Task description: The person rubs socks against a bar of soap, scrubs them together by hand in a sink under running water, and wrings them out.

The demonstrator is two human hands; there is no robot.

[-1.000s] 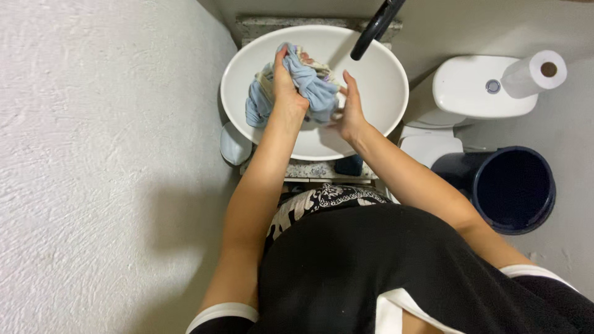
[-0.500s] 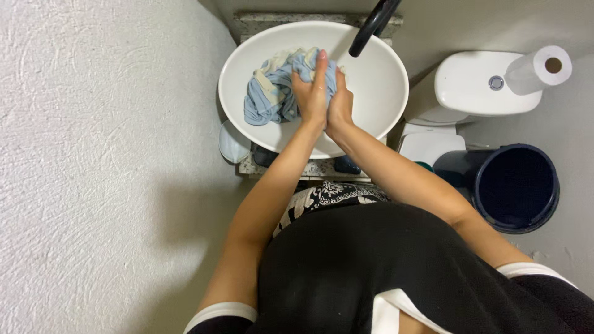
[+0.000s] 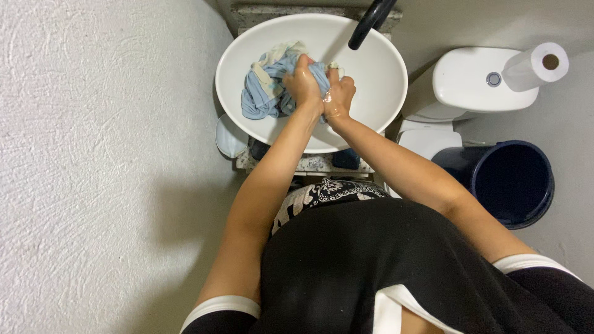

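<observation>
Nearest the camera, the person's black top with white-trimmed sleeves is filling the lower frame, both bare forearms reaching away toward the basin. The left hand (image 3: 303, 83) is closing into a fist on a wet light-blue and cream cloth (image 3: 266, 86), fingers curled tight around a bunched fold of it. The right hand (image 3: 339, 94) is pressing in just beside, touching the left, fingers clenched on the same bundle; skin is glistening wet. The cloth is lying inside the white oval ceramic sink bowl (image 3: 377, 80), its loose end trailing toward the bowl's left side. The bowl is sitting on a speckled stone surface (image 3: 309, 164). Beyond the hands, a black curved tap spout (image 3: 370, 22) is hanging over the bowl; whether water is running cannot be told. To the right, a white toilet tank (image 3: 470, 86) is carrying a white paper roll (image 3: 535, 65), with a dark blue round bucket (image 3: 513, 182) on the floor nearby. Judgement: wringing is going best with fists kept low over the bowl, twisting in opposite directions, so runoff is falling inside.
</observation>
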